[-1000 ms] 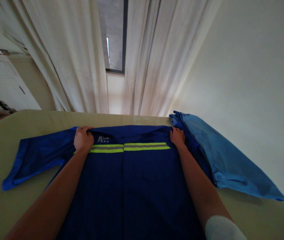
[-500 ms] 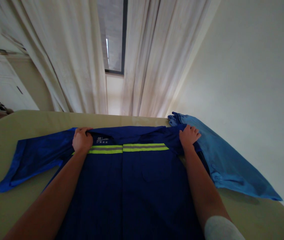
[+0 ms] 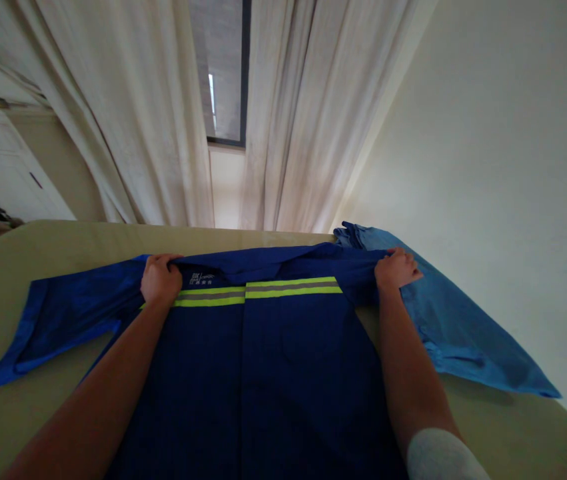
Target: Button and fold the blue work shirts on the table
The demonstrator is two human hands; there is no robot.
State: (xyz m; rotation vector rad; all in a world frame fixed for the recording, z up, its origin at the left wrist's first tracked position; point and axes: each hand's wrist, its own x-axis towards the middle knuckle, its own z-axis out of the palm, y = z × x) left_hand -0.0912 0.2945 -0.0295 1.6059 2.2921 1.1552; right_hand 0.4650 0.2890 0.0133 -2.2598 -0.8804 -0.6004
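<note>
A dark blue work jacket (image 3: 283, 360) lies front up before me, with yellow-green and grey reflective strips across its chest and white lettering near the left shoulder. My left hand (image 3: 162, 280) is closed on the jacket at the left shoulder, beside the collar. Its left sleeve (image 3: 78, 300) spreads out flat to the left. On the other side my right hand (image 3: 397, 268) grips the right sleeve, which is pulled out sideways. The end of that sleeve is hidden behind the hand and forearm.
The jacket rests on a yellowish-green covered surface (image 3: 98, 233). A lighter blue garment (image 3: 473, 327) lies at the right, along the white wall (image 3: 523, 167). Beyond the far edge hang pale curtains (image 3: 158, 120), and a white cabinet (image 3: 8, 160) stands at the far left.
My right hand has moved outward to the right with the sleeve, drawing the right shoulder and chest strip straighter. My left hand stays at the left shoulder.
</note>
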